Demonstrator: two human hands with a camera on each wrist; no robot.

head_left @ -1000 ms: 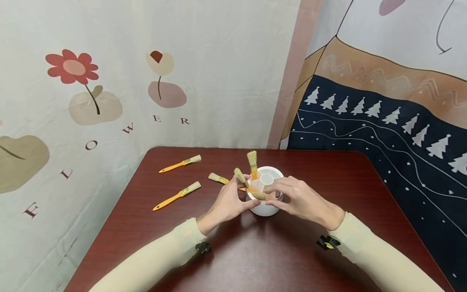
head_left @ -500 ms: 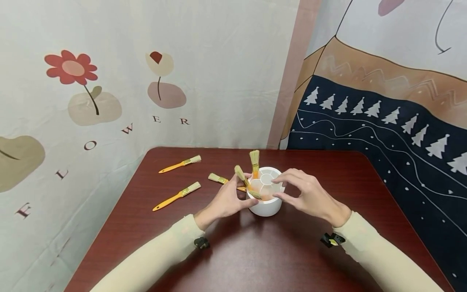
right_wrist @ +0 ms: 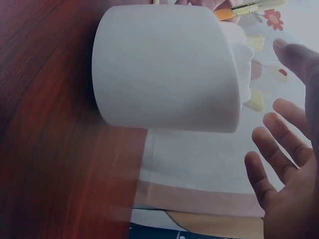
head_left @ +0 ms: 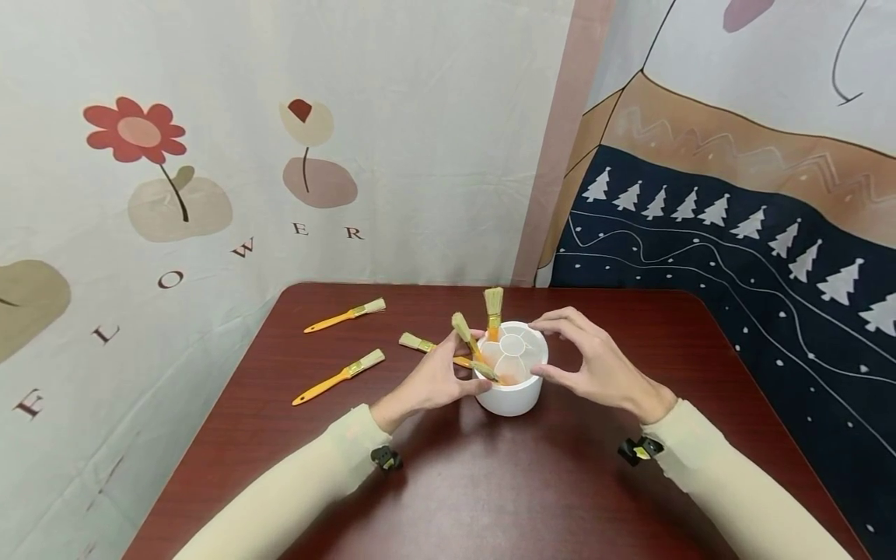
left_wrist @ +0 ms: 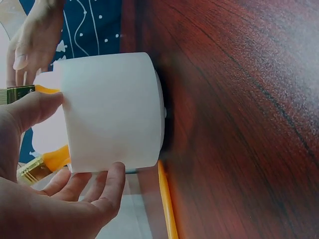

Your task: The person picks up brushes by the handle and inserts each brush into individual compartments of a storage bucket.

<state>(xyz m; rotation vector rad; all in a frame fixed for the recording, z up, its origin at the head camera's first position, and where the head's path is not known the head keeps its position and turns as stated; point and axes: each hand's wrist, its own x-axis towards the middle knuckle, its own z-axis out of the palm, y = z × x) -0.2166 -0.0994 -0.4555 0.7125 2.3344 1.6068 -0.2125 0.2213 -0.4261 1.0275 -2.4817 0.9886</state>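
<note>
A white round pot (head_left: 509, 401) with a petal-shaped divided insert stands on the table. Three flat paintbrushes lean in it: an upright brush (head_left: 493, 300) at the back, a tilted brush (head_left: 460, 325) at the left, and a low front brush (head_left: 484, 371). My left hand (head_left: 435, 375) holds the pot's left side, thumb at the front rim and fingers along the wall (left_wrist: 109, 114). At the right rim my right hand (head_left: 598, 362) is spread, thumb and fingers apart; in the right wrist view its fingers (right_wrist: 269, 144) are off the pot, holding nothing.
Behind my left hand lies a yellow-handled brush (head_left: 418, 341), partly hidden. Farther left on the dark red table (head_left: 448, 498) lie a back brush (head_left: 346, 315) and a nearer brush (head_left: 339, 377). A printed cloth (head_left: 434, 155) hangs along the table's far edge.
My right hand has drawn back from inside the pot to its right rim, its fingers opening out. The upright brush has shifted slightly right. My left hand has stayed at the pot.
</note>
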